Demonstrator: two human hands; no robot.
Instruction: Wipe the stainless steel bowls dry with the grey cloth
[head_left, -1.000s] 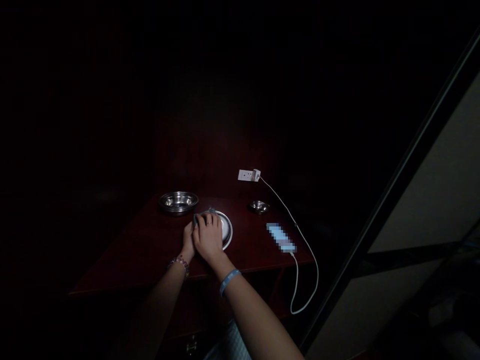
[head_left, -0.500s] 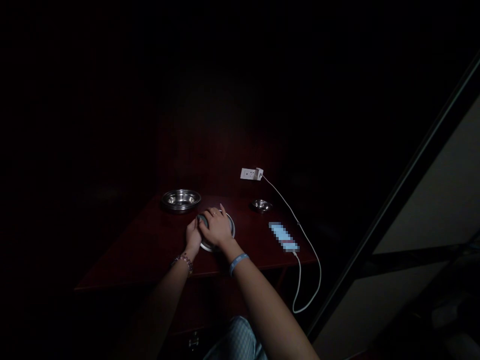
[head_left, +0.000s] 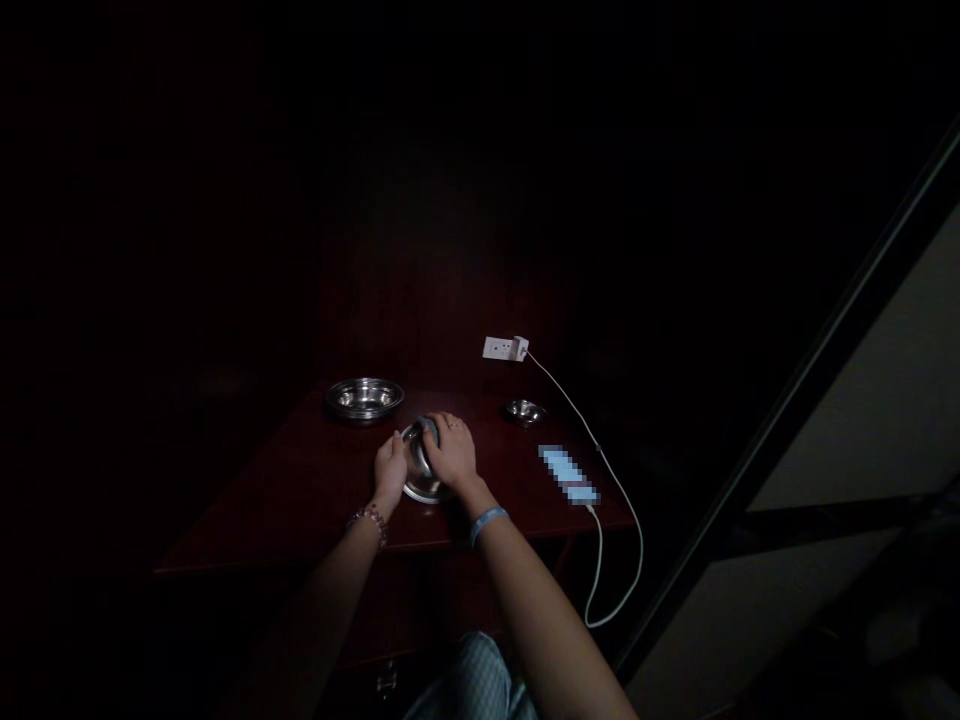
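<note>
A shiny metal bowl (head_left: pixel 426 487) with a wide rim lies on the dark red table in front of me; whether it is face up or upside down I cannot tell. My left hand (head_left: pixel 390 472) grips its left rim, thumb on top. On the bowl's right side, my right hand (head_left: pixel 454 455) presses a bunched grey-blue cloth (head_left: pixel 429 425) against the metal. Most of that cloth is hidden under the fingers.
Behind the left hand stand stacked metal bowls (head_left: pixel 364 400). A small metal bowl (head_left: pixel 524 413) sits back right. Nearer is a blurred-out phone (head_left: pixel 568 474), its white cable (head_left: pixel 639 545) running over the table edge to a charger in the wall socket (head_left: pixel 499 348).
My right hand has slid right across the bowl with the cloth, away from the left hand, baring more of the middle. My left hand stays at the left rim.
</note>
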